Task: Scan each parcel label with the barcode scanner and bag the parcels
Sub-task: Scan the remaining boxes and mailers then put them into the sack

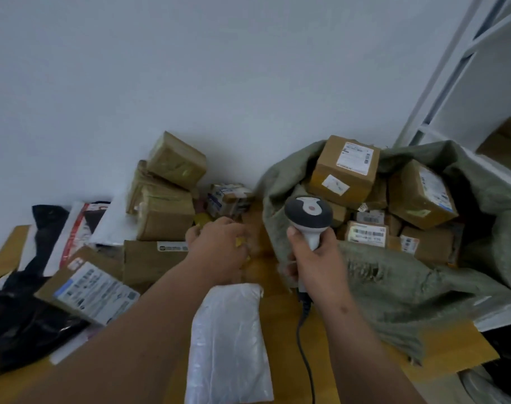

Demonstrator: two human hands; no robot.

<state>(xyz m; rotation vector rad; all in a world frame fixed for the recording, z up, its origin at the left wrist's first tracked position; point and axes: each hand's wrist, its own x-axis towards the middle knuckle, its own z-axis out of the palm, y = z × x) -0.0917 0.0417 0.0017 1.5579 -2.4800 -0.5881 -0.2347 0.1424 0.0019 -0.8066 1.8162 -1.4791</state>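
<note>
I have my right hand (315, 258) wrapped around the grip of the grey-and-white corded barcode scanner (309, 220), head up and facing away from me, so it is ready to aim the moment a label turns up. My left hand (219, 246) reaches over the wooden table (292, 345) with fingers curled on a small yellowish parcel (241, 243); the blur keeps me from telling how firm that hold is. I judge I am lifting it toward the scanner. The green woven sack (394, 281) lies open just beside the scanner, brown cardboard boxes (344, 170) already inside, so scanned ones drop in with a short move. A white plastic mailer (228, 339) lies between my 2 forearms, and unscanned boxes (166, 199) are stacked on the left.
</note>
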